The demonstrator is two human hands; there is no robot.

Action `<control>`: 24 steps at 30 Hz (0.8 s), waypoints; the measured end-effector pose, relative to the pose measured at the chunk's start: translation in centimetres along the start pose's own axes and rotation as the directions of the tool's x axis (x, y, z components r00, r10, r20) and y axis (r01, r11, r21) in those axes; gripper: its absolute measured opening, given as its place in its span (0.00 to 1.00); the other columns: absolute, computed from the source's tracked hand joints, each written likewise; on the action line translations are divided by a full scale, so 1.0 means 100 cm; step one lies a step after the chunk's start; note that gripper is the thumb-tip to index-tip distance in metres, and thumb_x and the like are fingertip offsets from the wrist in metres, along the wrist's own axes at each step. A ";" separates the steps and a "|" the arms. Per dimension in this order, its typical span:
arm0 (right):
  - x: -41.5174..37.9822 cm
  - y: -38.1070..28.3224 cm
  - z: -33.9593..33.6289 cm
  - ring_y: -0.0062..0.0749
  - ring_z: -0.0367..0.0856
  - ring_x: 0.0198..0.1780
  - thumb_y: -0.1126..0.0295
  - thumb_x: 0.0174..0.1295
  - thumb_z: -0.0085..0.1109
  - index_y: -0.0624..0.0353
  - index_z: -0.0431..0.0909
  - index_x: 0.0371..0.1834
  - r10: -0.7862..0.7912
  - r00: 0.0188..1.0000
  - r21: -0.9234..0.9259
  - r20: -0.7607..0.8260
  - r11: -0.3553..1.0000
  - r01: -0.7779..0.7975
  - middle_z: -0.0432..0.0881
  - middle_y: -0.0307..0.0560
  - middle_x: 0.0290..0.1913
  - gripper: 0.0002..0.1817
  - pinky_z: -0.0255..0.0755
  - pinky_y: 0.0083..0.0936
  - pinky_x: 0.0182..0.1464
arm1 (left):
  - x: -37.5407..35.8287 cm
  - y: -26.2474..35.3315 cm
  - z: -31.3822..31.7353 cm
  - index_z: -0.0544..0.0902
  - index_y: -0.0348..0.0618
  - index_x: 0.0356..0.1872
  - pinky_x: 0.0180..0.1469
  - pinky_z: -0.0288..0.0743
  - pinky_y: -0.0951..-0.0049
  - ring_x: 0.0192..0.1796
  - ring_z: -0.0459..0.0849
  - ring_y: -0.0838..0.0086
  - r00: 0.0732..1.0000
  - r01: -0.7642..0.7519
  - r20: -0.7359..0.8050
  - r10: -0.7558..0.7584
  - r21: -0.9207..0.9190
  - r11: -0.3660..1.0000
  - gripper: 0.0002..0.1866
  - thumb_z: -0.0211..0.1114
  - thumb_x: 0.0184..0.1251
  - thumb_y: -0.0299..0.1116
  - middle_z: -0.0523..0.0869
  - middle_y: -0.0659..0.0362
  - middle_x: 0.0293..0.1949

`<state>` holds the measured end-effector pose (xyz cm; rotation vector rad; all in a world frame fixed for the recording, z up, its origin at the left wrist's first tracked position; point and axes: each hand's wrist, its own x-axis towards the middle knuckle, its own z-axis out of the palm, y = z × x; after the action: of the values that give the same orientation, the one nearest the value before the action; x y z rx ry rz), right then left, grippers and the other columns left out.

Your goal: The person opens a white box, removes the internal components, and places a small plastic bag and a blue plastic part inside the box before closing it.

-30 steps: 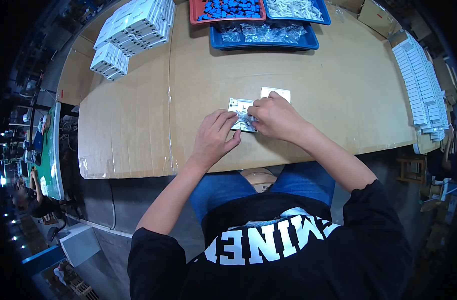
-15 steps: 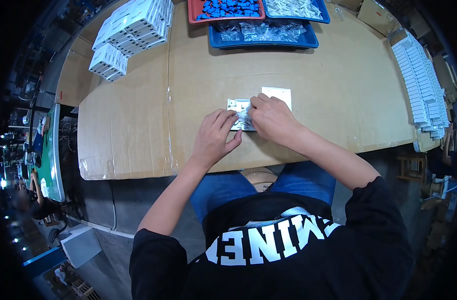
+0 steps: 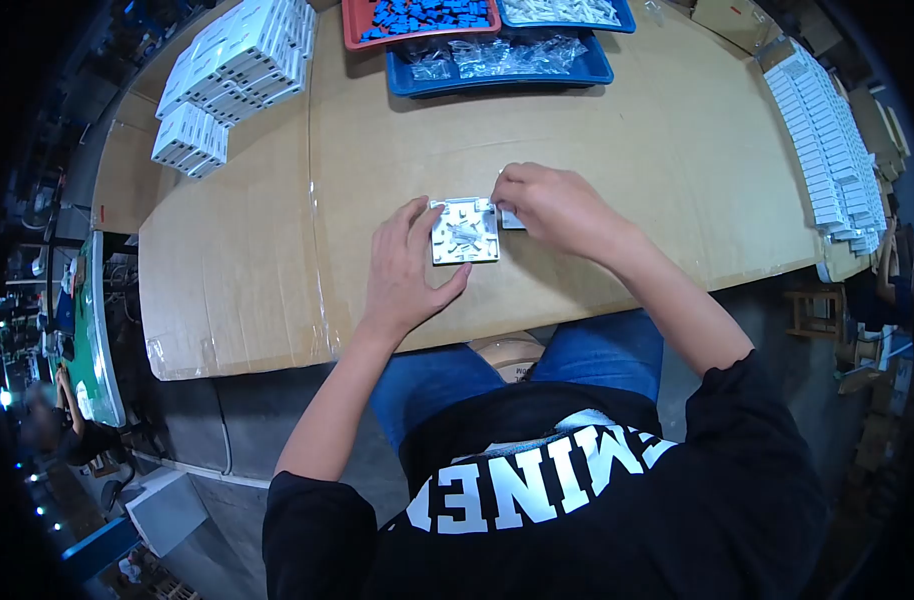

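Note:
A square white plastic box base (image 3: 466, 250) lies open side up on the cardboard, with small loose pieces and clear plastic bits inside. My left hand (image 3: 402, 265) grips it from the left, fingers at its top left corner and thumb along the lower edge. My right hand (image 3: 557, 208) is at its top right corner, fingers pinched together; what they hold, if anything, is hidden. Partly under that hand, beside the base, lies a flat white piece (image 3: 514, 219).
At the back stand a red tray (image 3: 349, 22) of blue parts, a blue tray (image 3: 625, 17) of white parts and another blue tray (image 3: 407, 88) of clear bags. White boxes are stacked at left (image 3: 239, 65) and right (image 3: 822, 140). Another person works far left.
My right hand has moved from over the middle of the base to its top right corner, uncovering the inside. My left hand has settled around the base's left side. The view has shifted slightly.

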<state>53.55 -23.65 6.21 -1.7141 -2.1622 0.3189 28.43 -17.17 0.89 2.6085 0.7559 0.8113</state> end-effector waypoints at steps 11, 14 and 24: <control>0.052 0.076 -0.040 0.34 0.89 0.45 0.66 0.76 0.58 0.65 0.79 0.64 0.307 0.948 0.576 0.082 0.762 -0.296 0.90 0.52 0.47 0.19 0.81 0.30 0.52 | 0.004 -0.010 0.003 0.72 0.37 0.69 0.74 0.67 0.51 0.70 0.75 0.47 0.997 0.061 0.058 -0.055 -0.098 0.993 0.45 0.81 0.49 0.42 0.77 0.43 0.66; 0.100 0.092 -0.078 0.26 0.87 0.47 0.67 0.76 0.58 0.65 0.70 0.73 0.293 0.928 0.819 0.229 0.457 -0.346 0.89 0.50 0.51 0.26 0.79 0.26 0.56 | 0.007 -0.010 0.002 0.71 0.35 0.70 0.76 0.65 0.49 0.71 0.74 0.45 0.997 0.071 0.047 -0.067 -0.088 0.994 0.46 0.81 0.50 0.45 0.77 0.42 0.66; 0.315 0.190 -0.120 0.52 0.89 0.47 0.73 0.68 0.55 0.58 0.81 0.65 0.073 0.936 -0.212 -0.345 0.965 -0.153 0.90 0.55 0.46 0.22 0.80 0.43 0.52 | 0.005 -0.015 0.003 0.68 0.30 0.73 0.82 0.54 0.43 0.79 0.65 0.46 0.976 0.152 0.154 -0.151 0.009 0.988 0.52 0.78 0.53 0.55 0.71 0.41 0.73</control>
<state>69.22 10.85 14.05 -1.8663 -1.9152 -0.2010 28.38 -15.69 0.25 2.5381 0.8941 0.5589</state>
